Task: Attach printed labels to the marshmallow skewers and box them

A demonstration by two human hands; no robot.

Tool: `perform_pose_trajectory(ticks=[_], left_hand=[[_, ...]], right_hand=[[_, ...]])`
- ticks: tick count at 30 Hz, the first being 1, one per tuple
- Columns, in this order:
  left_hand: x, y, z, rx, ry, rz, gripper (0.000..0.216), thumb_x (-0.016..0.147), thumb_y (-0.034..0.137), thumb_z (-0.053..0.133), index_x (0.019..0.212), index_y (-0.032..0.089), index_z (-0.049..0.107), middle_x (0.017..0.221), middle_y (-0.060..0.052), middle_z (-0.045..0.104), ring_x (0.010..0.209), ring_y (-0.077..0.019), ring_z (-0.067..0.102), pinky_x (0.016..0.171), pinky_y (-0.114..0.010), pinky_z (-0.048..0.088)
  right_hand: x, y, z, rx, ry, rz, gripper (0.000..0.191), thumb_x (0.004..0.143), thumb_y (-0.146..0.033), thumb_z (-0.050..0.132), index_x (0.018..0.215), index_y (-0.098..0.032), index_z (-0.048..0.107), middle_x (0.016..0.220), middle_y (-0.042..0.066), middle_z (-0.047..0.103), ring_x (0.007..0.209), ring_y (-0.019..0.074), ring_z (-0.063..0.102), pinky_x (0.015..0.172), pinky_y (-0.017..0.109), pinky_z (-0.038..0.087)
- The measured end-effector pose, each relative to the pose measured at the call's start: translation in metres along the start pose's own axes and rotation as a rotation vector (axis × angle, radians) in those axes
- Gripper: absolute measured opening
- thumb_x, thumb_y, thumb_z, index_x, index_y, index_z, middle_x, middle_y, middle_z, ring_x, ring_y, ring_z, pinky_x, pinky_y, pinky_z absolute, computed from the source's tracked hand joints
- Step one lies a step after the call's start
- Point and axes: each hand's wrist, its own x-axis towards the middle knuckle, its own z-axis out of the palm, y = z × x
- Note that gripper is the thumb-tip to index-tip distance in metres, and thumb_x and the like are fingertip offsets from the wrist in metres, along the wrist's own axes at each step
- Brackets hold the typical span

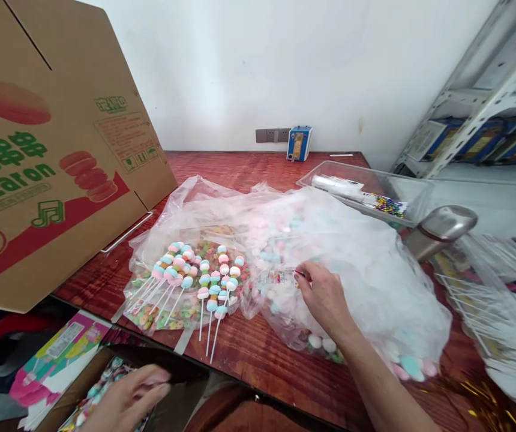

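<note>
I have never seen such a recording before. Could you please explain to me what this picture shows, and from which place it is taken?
There is no machine: you see a person's two bare hands, through a camera worn on that person's head, looking forward and down. On the reddish wooden table, marshmallow skewers lie on a plastic bag to the left; pastel marshmallows show in a larger plastic bag to the right. Farther back is a clear plastic tray, and at the right a metal flask. The right hand has its fingertips at the larger bag, by a small printed label. The left hand, blurred, is low in front of the table, near an open carton. I cannot tell whether either holds anything.
</note>
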Motion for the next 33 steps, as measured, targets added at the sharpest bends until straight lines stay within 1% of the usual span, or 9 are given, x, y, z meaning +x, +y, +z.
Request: perform_pose_trajectory(ticks=[4,8,12,17,20,24,28,31,33], left_hand=[[0.025,0.116,0.081,-0.537,-0.550,0.231,0.029,0.081,0.041,0.068,0.102,0.023,0.076,0.104,-0.010,0.074,0.092,-0.0251,0.068,0.086,-0.036,0.050],[0.056,0.187,0.163,-1.254,-0.898,0.107,0.047,0.072,0.035,0.080,0.116,0.022,0.070,0.124,-0.013,0.066,0.106,-0.0228,0.065,0.093,-0.035,0.048],[0.076,0.221,0.196,-1.659,-0.788,0.094,0.026,0.073,0.031,0.080,0.095,0.020,0.074,0.109,-0.007,0.070,0.104,-0.0181,0.062,0.094,-0.033,0.048],[0.076,0.233,0.198,-1.566,-0.460,0.020,0.020,0.067,0.026,0.084,0.082,0.016,0.075,0.085,-0.003,0.072,0.077,-0.0119,0.064,0.073,-0.025,0.051],[0.074,0.233,0.197,-1.514,-0.342,0.032,0.027,0.057,0.027,0.090,0.073,0.013,0.073,0.072,-0.003,0.071,0.067,-0.0109,0.063,0.069,-0.024,0.051],[0.076,0.230,0.194,-1.449,-0.313,0.069,0.027,0.056,0.025,0.090,0.066,0.012,0.069,0.062,0.000,0.066,0.059,-0.0090,0.058,0.063,-0.022,0.049],[0.078,0.226,0.188,-1.553,-0.349,0.086,0.024,0.067,0.030,0.084,0.075,0.014,0.068,0.071,0.001,0.067,0.063,-0.0096,0.060,0.064,-0.024,0.050],[0.076,0.225,0.184,-1.533,-0.304,0.084,0.024,0.068,0.029,0.083,0.079,0.015,0.068,0.074,0.001,0.066,0.061,-0.0086,0.058,0.059,-0.022,0.049],[0.073,0.224,0.183,-1.480,-0.261,0.129,0.026,0.065,0.028,0.085,0.075,0.013,0.067,0.070,0.001,0.065,0.059,-0.0078,0.057,0.059,-0.021,0.048]], right_hand=[[-0.005,-0.002,-0.022,0.012,0.035,-0.042,0.018,0.092,-0.023,0.050,0.085,-0.021,0.066,0.083,0.003,0.070,0.083,0.0205,0.062,0.076,0.033,0.032],[-0.011,-0.001,-0.051,0.203,0.007,-0.082,0.021,0.094,-0.025,0.047,0.085,-0.022,0.066,0.080,0.003,0.068,0.079,0.0199,0.061,0.074,0.032,0.038],[-0.025,0.007,-0.076,0.400,-0.034,-0.040,0.020,0.093,-0.026,0.049,0.085,-0.023,0.066,0.081,0.002,0.066,0.078,0.0187,0.061,0.072,0.030,0.044],[-0.045,0.017,-0.076,0.560,0.039,0.172,0.016,0.090,-0.035,0.060,0.095,-0.022,0.068,0.083,0.003,0.070,0.076,0.0201,0.064,0.067,0.030,0.049],[-0.053,0.013,-0.066,0.579,0.088,0.254,0.019,0.089,-0.039,0.060,0.087,-0.022,0.068,0.075,0.003,0.070,0.070,0.0209,0.065,0.060,0.030,0.049],[-0.059,0.007,-0.059,0.428,0.176,0.247,0.024,0.092,-0.039,0.056,0.077,-0.022,0.064,0.068,0.001,0.066,0.064,0.0185,0.060,0.059,0.028,0.045],[-0.063,0.009,-0.062,0.305,0.203,0.177,0.035,0.093,-0.042,0.054,0.064,-0.022,0.057,0.061,0.001,0.057,0.063,0.0175,0.053,0.061,0.028,0.040],[-0.065,0.010,-0.067,0.506,0.133,0.297,0.037,0.092,-0.047,0.054,0.065,-0.022,0.055,0.061,0.000,0.055,0.058,0.0159,0.052,0.055,0.026,0.040],[-0.065,0.008,-0.069,0.753,0.024,0.414,0.029,0.089,-0.051,0.059,0.084,-0.022,0.061,0.065,-0.002,0.059,0.052,0.0140,0.051,0.050,0.025,0.040]])
